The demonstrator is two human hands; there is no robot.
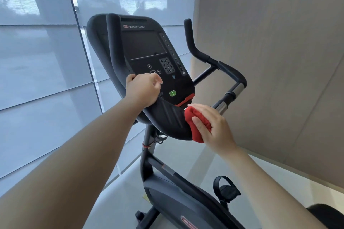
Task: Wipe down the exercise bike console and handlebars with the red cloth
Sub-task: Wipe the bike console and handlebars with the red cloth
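Red cloth (pixel 190 115): one, bunched in a wad, pressed on the lower right corner of the console (pixel 149 55), just under its red trim strip (pixel 186 99). Bottom end hangs below the console underside.
Right hand (pixel 214 126): clamped on the red cloth, thumb across the front, fingers over the top.
Left hand (pixel 143 89): wrapped on the console's lower left edge, fingers curled round the rim, thumb lying on the face just below the small buttons.
Console: one, black, tilted back, STAR TRAC logo on top, one dark screen (pixel 143 44).
Console lip (pixel 163 115): ribbed black ledge under the face, between the two hands. Can't tell if it forms a tray.
Keypad (pixel 167 66): one block of round keys below the screen, right of centre. Keys too small to count reliably.
Green button (pixel 172 93): one, low on the face, between left hand and red trim strip.
Handlebar (pixel 230 72): right side in full view, black, with one upright horn (pixel 189 33).
Left bar (pixel 111 29): black padded bar down the console's left side. Can't confirm it's the other handlebar.
Chrome grips: two on the right handlebar, one near the bend (pixel 239 88), one just beside the right hand (pixel 221 106), with a black collar between them.
Pedal (pixel 225 189): one visible, with one black strap loop.
Frame: one black post (pixel 147 154) under the console, grey shroud (pixel 176 201) below.
Surroundings: grey blinds (pixel 37 61) to the left, beige wall (pixel 270 61) to the right, pale floor (pixel 121 182).
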